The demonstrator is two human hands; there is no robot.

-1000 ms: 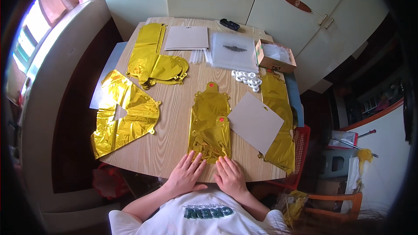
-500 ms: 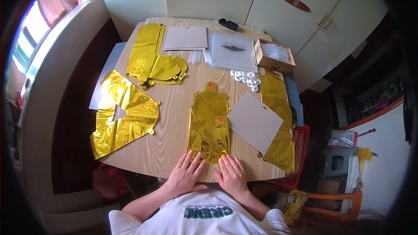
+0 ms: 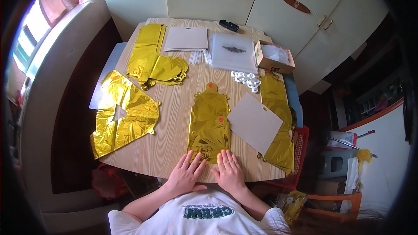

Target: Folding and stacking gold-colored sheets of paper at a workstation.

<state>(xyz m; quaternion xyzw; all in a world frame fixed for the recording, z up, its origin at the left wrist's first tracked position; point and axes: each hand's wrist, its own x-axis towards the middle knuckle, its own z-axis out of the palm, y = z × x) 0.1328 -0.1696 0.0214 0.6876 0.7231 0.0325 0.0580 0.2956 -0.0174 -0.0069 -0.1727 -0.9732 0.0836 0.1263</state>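
Note:
In front of me on the wood-grain table lies a folded gold foil balloon [image 3: 209,113], flat and lengthwise, with small tabs on its edges and two red dots. My left hand [image 3: 186,174] rests on its near left corner, fingers stretched out. At the near right corner lies my right hand [image 3: 229,170], also flat, its fingertips on the foil. Neither hand grips anything. A grey-beige card [image 3: 255,122] with a hang slot lies tilted just right of the balloon, partly over another gold foil piece [image 3: 278,113].
More gold foil [image 3: 146,56] lies far left, and an opened-out foil piece [image 3: 126,113] overhangs the left edge. At the back are stacked cards [image 3: 186,38], white sticks [image 3: 200,57], clear plastic bags [image 3: 234,52], white rings [image 3: 246,81], a small box [image 3: 275,55] and a black object [image 3: 228,25].
My right hand has shifted slightly left and its fingers have moved a little up onto the foil. The creases near the foil's lower end look different. My left hand stays put.

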